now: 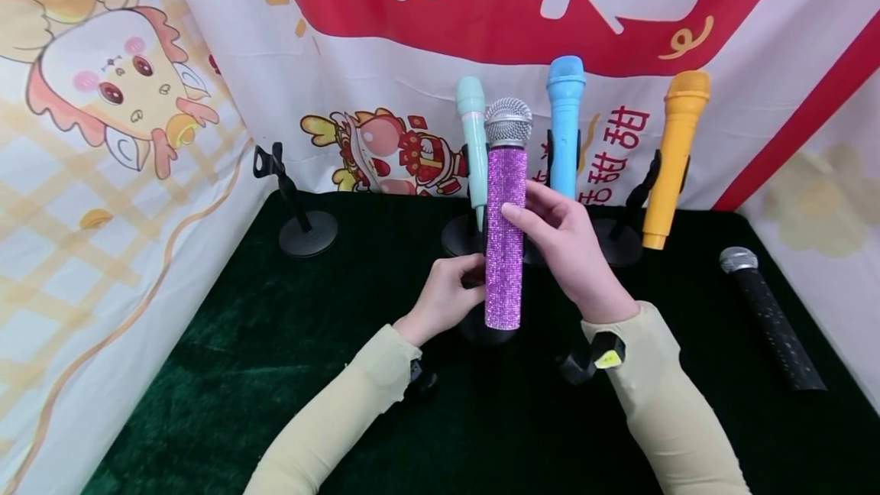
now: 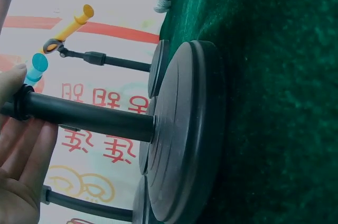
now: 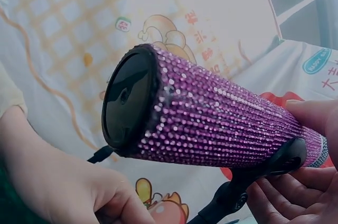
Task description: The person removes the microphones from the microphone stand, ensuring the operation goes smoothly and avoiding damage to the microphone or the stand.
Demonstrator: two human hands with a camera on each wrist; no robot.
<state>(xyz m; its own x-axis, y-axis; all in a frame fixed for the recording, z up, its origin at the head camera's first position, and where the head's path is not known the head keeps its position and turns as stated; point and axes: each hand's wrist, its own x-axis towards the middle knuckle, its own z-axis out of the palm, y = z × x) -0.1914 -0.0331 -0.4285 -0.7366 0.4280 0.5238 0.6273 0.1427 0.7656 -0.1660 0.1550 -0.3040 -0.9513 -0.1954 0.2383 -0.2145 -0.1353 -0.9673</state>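
Note:
A purple rhinestone-covered microphone (image 1: 505, 243) with a silver mesh head stands upright at the centre. My right hand (image 1: 574, 247) holds it, thumb on its front and fingers behind. In the right wrist view, the microphone (image 3: 216, 113) sits against a black stand clip (image 3: 288, 158), its dark round end facing the camera. Behind it, my left hand (image 1: 447, 296) grips the pole of the black microphone stand. From the left wrist, the pole (image 2: 95, 115) runs between thumb and fingers (image 2: 39, 150) to a round base (image 2: 179, 134) on the green cloth.
Mint (image 1: 473, 136), blue (image 1: 565, 128) and yellow microphones (image 1: 675, 151) stand in holders along the back. A black stand (image 1: 308, 233) with a bare clip is at back left. One black microphone (image 1: 777, 323) lies at right on the green cloth (image 1: 227, 373). Printed curtains border the table.

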